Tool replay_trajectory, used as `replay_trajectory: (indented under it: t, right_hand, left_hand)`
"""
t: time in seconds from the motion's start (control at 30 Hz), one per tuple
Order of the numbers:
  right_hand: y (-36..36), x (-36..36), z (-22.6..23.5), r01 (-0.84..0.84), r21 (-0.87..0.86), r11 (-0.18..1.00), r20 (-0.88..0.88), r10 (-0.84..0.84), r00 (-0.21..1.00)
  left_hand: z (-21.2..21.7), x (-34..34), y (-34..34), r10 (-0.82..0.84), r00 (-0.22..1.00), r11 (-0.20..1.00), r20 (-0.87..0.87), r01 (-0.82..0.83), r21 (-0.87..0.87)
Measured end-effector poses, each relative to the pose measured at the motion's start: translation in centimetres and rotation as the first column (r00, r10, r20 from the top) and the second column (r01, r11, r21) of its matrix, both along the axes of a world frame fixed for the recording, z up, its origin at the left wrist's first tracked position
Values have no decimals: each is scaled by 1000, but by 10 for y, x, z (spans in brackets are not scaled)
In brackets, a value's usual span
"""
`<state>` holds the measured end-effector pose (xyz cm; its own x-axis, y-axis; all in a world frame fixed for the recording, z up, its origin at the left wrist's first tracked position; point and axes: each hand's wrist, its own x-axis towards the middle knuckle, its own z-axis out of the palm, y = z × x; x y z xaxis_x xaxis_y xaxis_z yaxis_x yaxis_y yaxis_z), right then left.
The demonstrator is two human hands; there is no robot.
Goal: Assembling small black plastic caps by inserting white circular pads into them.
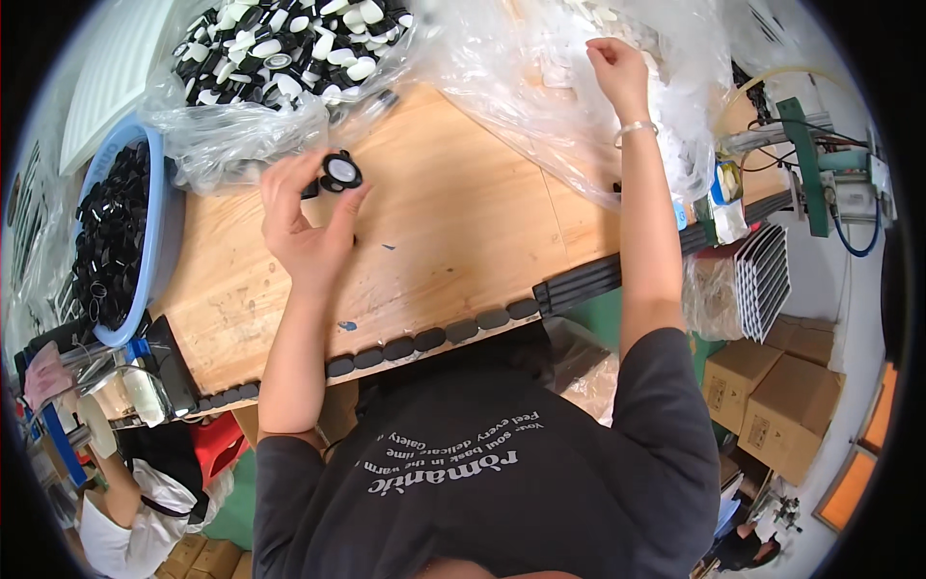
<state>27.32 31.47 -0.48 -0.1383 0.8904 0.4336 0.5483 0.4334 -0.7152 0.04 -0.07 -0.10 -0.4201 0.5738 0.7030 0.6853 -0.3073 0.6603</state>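
Over the wooden table, my left hand (307,224) holds a small round black plastic part (342,172) with a pale oval centre, between thumb and fingers. Farther off to the right, my right hand (622,75) is above a transparent plastic bag (511,92) of white pieces. Its fingertips are pinched together; whatever they may hold is too small to make out. Beyond my left hand, a heap of black and white plastic parts (280,48) spills from another transparent bag (236,145).
A blue basin (166,246) of black parts stands at the table's left. Dark pads (429,339) line the near table edge (386,359). A green-framed device (805,169) is at the right, with cardboard boxes (791,396) below. Another person (121,521) is at lower left.
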Motion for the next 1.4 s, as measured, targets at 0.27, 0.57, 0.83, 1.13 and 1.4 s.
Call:
replay_trajectory:
  t: [0.27, 0.57, 0.83, 1.13, 1.4]
  right_hand:
    - [20, -28, -12, -124, 2, 992, 652, 93, 752]
    - [-62, -64, 31, -133, -116, 984, -79, 124, 989]
    - [-210, -136, 39, -785, -243, 570, -517, 609, 602]
    - [-206, -128, 34, -691, -333, 641, -376, 582, 721]
    - [-190, -114, 15, -558, -325, 763, 316, 644, 697]
  left_hand:
    - [-1, -4, 0, 27, 998, 999, -59, -29, -33]
    - [2, -4, 1, 57, 992, 998, -113, -60, -27]
    - [0, -1, 3, 39, 975, 998, -217, -48, -38]
    - [3, 0, 1, 26, 971, 999, -238, -35, -37]
    - [5, 1, 4, -43, 978, 998, -206, 35, -43]
